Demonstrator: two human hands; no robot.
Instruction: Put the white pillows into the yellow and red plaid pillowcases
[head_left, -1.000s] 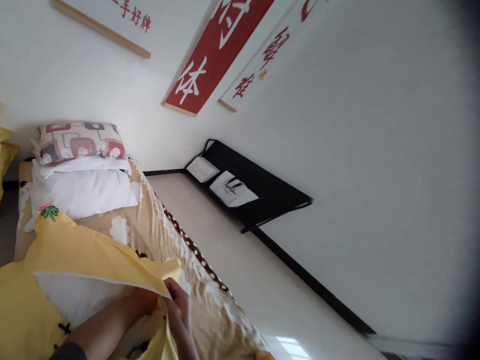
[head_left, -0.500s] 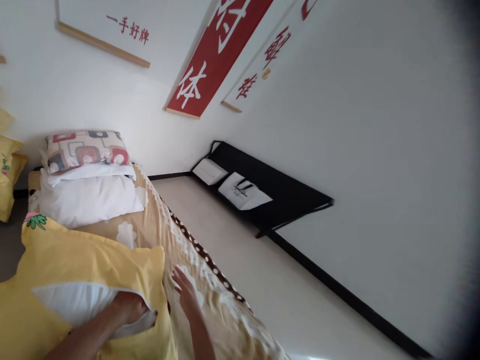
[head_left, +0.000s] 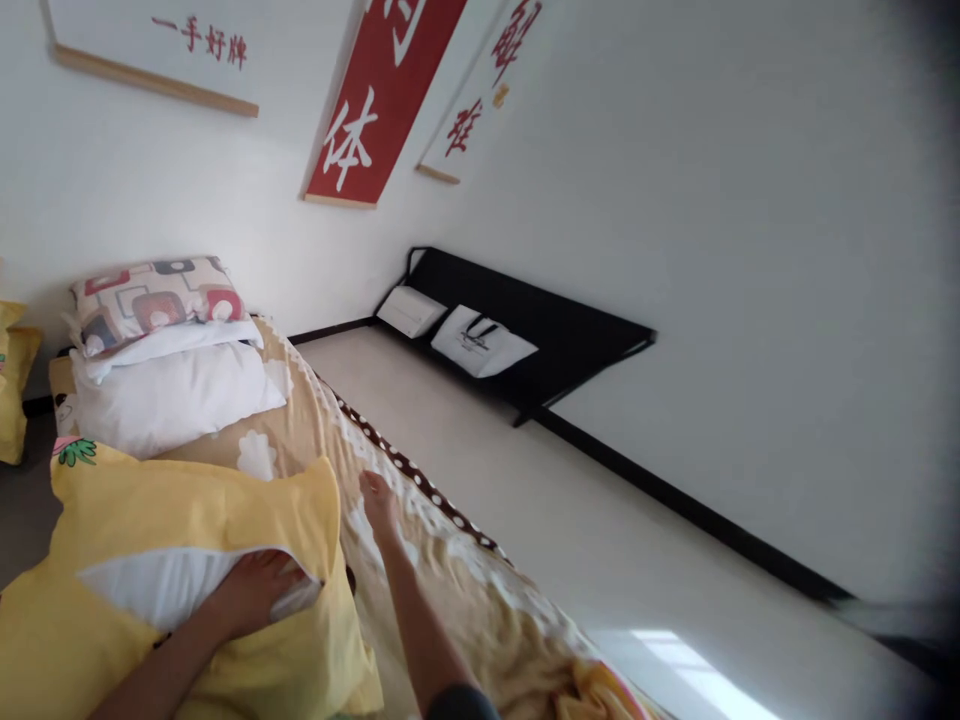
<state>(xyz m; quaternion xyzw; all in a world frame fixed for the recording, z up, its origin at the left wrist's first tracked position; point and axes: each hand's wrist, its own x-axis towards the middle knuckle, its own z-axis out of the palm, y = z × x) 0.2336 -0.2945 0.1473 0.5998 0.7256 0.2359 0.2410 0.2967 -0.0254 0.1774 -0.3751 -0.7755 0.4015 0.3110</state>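
Bedsheet, tan with white cloud shapes, wrinkled toward its brown polka-dot border. On it, in front of you, lies the yellow pillowcase, its slit gaping over a white insert. Your left hand lies at the slit, back up, fingertips partly hidden; cannot tell whether it grips. Your right hand is just beside the pillowcase, over the sheet; finger spread cannot be told. Beyond: white pillow, with a geometric-print pillow stacked behind. Room: pale floor, sunlit at lower right; low black cot along the wall, bearing a white tote bag and white box; red banner above.
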